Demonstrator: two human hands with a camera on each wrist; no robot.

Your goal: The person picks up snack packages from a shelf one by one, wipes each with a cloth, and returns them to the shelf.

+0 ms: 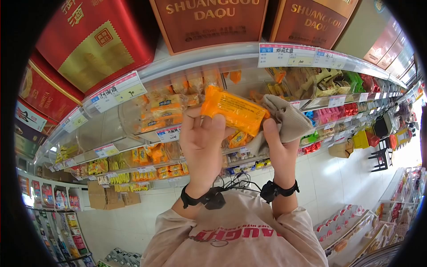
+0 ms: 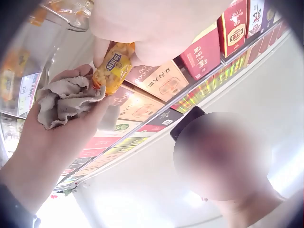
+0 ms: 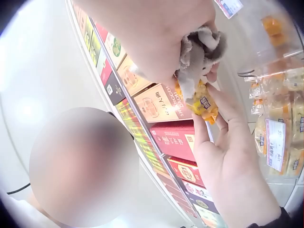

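Observation:
An orange-wrapped snack packet [image 1: 234, 110] is held up before the shelves, its printed back toward the head camera. My left hand [image 1: 202, 147] grips its left end, thumb against the near face. A crumpled grey cloth [image 1: 289, 118] is bunched in my right hand [image 1: 283, 155], whose thumb lies at the packet's right end. In the left wrist view, the yellow-and-orange front of the packet [image 2: 114, 69] shows a blue label, with the cloth [image 2: 69, 102] beside it. The right wrist view has the left hand's fingers [image 3: 202, 128] around the packet's lower end.
Behind the hands, a clear shelf bin holds similar orange packets [image 1: 162, 113]. Large red and brown boxes [image 1: 209, 26] stand on the shelf above, over a rail with price tags [image 1: 291, 55]. Cardboard boxes [image 1: 104, 196] sit on the floor below left.

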